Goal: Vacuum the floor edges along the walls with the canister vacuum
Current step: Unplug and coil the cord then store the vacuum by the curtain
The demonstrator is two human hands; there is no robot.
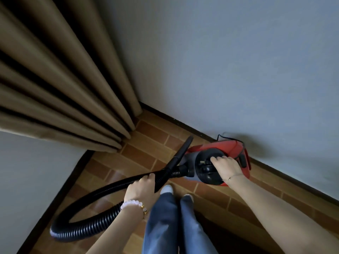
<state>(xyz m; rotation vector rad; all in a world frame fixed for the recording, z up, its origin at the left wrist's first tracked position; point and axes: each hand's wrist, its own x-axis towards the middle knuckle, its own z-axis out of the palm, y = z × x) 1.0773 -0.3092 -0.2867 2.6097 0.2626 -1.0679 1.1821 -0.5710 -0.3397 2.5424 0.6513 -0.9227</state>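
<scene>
The head view looks down at a corner of the room. The red vacuum (222, 148) is on the right, close against the grey wall (238, 61) and in front of the dark baseboard (176, 122). It is not clear if it sits on the floor (146, 142) or hangs a little above it. A thin black cord (226, 137) comes out of its far end.

The right arm reaches forward from the bottom right, almost straight. The right hand (226, 167) is on top of the vacuum with its back up. Its fingers are curled close together round the black handle. A thin chain (232, 177) sits on that wrist.

The left arm comes up from the bottom middle, bent at the wrist. The left hand (141, 187) grips the black tube at the wide end of the nozzle (183, 149). Its fingers wrap over the top of the tube, pressed together. A bead bracelet (131, 204) is on that wrist.

The nozzle points away from the person, toward the baseboard just left of the vacuum. It is hard to tell if its tip touches anything. The ribbed hose (88, 229) runs from the front of the vacuum, makes a big loop to the lower left, and comes back under the left wrist.

A brown curtain (55, 85) hangs on the left, its bottom just above the floor. Two legs in blue jeans (165, 226) stand below the hands.
</scene>
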